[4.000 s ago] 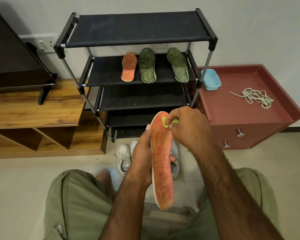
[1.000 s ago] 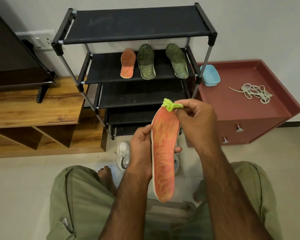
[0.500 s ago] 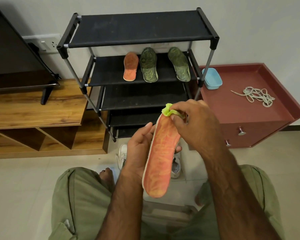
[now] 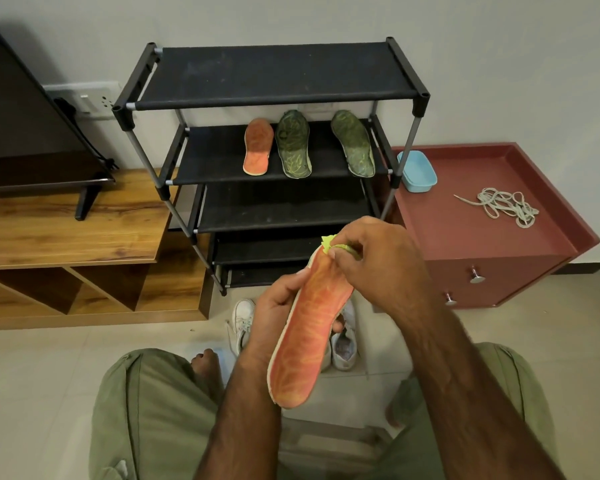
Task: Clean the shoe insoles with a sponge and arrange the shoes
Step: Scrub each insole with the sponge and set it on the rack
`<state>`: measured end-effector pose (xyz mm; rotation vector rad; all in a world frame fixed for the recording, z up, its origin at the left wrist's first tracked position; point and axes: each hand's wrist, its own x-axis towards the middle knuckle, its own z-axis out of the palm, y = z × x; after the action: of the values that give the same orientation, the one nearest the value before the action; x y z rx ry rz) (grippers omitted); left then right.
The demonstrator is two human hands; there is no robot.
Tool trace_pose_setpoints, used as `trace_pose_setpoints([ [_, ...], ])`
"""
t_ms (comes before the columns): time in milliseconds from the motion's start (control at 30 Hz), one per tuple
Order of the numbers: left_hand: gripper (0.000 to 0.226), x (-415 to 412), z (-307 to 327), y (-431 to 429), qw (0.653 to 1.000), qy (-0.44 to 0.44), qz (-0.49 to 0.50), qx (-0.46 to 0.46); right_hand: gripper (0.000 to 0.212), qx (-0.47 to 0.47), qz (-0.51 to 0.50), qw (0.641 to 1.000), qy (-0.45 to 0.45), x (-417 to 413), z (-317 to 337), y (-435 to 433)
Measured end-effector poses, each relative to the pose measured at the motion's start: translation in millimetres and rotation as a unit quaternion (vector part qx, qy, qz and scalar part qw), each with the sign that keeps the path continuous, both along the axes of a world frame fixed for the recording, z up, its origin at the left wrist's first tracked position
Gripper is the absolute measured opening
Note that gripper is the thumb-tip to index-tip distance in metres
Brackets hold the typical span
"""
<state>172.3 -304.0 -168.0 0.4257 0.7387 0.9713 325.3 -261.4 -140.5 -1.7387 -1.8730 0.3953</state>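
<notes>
So, the orange insole (image 4: 309,327) is held up in mid-air over the lap, patterned side up, with its toe end tipped away toward the shoe rack (image 4: 278,98). It's gripped around the middle by the left hand (image 4: 274,306), with the thumb curled over the left edge, the fingers wrapped underneath and a fingertip or two poking out past the right edge. The yellow-green sponge (image 4: 329,242) is pinched in the curled fingers of the right hand (image 4: 378,261) and pressed right at the toe tip of that insole. Most of it is hidden by the fingers, so only a scrap can be seen. On the rack's second shelf from the top, three more insoles are laid out: a second orange insole (image 4: 257,147) around the middle, a green insole (image 4: 293,143) just beside it, and another green one (image 4: 352,143) by the shelf's right edge, apart from the other two. Down on the tiled floor at the foot of the rack, a pair of white shoes (image 4: 241,320) is partly covered by the hands and the held insole. A red cabinet (image 4: 482,237) is set just right of the rack. A light blue tub (image 4: 417,172) is parked at its back left corner, and a tangle of pale laces (image 4: 503,204) is left nearer its right edge. A wooden TV bench (image 4: 66,233) is seen to the left.
</notes>
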Motion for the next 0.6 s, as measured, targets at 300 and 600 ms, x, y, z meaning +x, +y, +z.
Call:
trace_pose_setpoints([
  [300,0.041,6.4,9.7,0.3,0.999,0.037,-0.016,-0.003,0.016,-0.031,-0.010,0.998,0.054,-1.2,1.4,1.4],
  [600,0.039,5.8,8.3,2.0,0.999,0.024,-0.028,-0.036,0.015,-0.057,-0.004,0.997,0.049,-1.3,5.6,3.9],
])
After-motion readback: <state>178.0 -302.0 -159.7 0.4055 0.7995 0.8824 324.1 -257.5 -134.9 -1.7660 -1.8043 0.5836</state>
